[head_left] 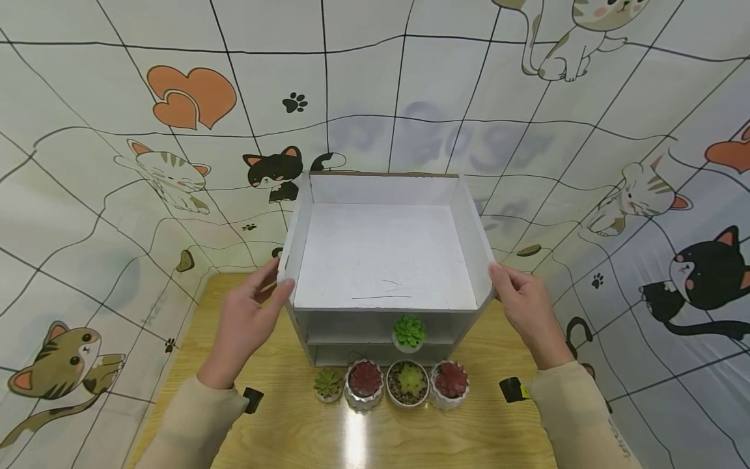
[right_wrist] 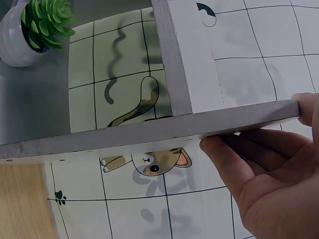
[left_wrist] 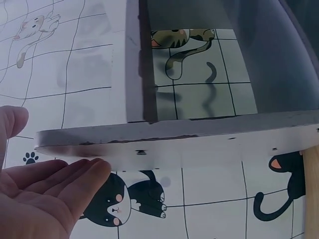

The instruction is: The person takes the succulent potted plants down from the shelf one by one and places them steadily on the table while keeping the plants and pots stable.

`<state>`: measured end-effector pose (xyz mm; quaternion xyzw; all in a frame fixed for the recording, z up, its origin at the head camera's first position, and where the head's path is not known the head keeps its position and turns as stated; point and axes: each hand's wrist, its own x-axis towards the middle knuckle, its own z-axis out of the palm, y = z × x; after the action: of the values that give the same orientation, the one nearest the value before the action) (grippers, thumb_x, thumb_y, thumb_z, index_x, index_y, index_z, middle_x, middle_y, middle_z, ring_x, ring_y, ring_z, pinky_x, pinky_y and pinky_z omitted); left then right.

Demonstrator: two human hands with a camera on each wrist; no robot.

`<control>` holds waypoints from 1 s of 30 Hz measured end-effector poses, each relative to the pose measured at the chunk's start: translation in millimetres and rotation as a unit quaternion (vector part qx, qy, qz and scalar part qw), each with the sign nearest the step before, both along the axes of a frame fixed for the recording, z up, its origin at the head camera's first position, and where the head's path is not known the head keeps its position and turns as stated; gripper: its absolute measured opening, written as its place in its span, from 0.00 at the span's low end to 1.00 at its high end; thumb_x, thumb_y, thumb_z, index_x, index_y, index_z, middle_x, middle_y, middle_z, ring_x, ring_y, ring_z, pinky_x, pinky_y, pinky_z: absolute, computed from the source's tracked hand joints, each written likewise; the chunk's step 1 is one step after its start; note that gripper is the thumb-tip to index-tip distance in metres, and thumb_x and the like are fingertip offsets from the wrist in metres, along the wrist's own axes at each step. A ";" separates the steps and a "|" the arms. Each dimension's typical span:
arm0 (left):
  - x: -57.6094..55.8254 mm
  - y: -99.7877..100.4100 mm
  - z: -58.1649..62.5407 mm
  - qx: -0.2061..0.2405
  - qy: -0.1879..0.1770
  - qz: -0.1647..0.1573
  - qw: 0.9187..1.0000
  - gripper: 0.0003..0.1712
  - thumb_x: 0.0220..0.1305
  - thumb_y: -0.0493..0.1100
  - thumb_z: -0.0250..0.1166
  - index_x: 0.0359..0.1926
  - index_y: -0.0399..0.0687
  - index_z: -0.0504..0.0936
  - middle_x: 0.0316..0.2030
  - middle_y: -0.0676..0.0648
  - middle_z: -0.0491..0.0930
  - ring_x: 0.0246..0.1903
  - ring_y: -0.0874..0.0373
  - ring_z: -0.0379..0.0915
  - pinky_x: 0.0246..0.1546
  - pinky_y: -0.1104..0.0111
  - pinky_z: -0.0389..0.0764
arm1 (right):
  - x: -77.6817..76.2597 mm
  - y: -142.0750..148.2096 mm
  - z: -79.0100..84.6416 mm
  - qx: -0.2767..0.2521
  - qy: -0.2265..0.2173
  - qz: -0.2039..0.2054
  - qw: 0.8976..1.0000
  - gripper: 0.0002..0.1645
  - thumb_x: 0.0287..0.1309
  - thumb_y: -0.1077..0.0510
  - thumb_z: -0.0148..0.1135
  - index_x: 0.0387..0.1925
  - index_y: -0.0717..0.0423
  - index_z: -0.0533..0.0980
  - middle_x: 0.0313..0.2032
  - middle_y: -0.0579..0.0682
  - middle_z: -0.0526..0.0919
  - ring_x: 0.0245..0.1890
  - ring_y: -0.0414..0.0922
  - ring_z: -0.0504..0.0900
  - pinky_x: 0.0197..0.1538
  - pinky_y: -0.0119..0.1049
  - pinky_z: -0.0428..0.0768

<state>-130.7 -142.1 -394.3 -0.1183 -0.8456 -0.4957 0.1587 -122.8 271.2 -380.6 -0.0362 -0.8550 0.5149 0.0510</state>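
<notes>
A white two-tier shelf [head_left: 381, 260] with raised sides stands on the wooden table. At its left side is my left hand [head_left: 246, 326]; in the left wrist view its straight fingers [left_wrist: 84, 186] lie against the outer side panel [left_wrist: 199, 132], thumb apart from the edge. My right hand [head_left: 524, 309] pinches the right side panel, thumb at the panel's end and fingers [right_wrist: 224, 159] against its outer face. Inside the shelf sits a green succulent in a white pot [head_left: 408, 333], on the right half of a lower board.
In front of the shelf, several small potted succulents stand in a row: a green one [head_left: 328, 384], two red ones [head_left: 364, 379] [head_left: 450, 383] and a yellow-green one [head_left: 408, 381]. Cat-patterned cloth [head_left: 88, 195] hangs behind and at both sides of the table [head_left: 281, 430].
</notes>
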 end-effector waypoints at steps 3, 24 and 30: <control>-3.0 0.5 7.5 -0.013 -0.028 0.002 1.000 0.27 0.76 0.43 0.62 0.69 0.34 0.74 0.62 0.34 0.79 0.60 0.39 0.79 0.54 0.51 0.82 | 0.1 -0.5 -0.5 0.001 0.005 0.000 1.000 0.36 0.81 0.44 0.47 0.70 0.70 0.68 0.67 0.68 0.74 0.65 0.60 0.75 0.62 0.41 0.76; -18.7 0.1 38.3 -0.057 -0.153 -0.013 0.987 0.26 0.78 0.43 0.60 0.67 0.31 0.75 0.60 0.31 0.80 0.59 0.37 0.79 0.59 0.45 0.79 | -0.3 -2.3 -2.8 0.001 0.017 -0.013 1.000 0.36 0.80 0.43 0.47 0.69 0.70 0.70 0.66 0.68 0.74 0.65 0.60 0.76 0.56 0.26 0.77; -22.5 -0.6 43.6 -0.046 -0.210 -0.015 0.977 0.26 0.77 0.43 0.60 0.69 0.33 0.74 0.63 0.33 0.78 0.64 0.38 0.74 0.64 0.45 0.75 | 0.5 -5.0 -4.4 0.005 0.018 -0.037 0.999 0.35 0.80 0.43 0.48 0.69 0.69 0.71 0.66 0.67 0.75 0.65 0.60 0.77 0.60 0.39 0.78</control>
<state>-153.2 -142.8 -350.7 -0.0314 -0.8802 -0.4722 -0.0352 -122.3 266.3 -385.0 -0.0578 -0.8546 0.5089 0.0855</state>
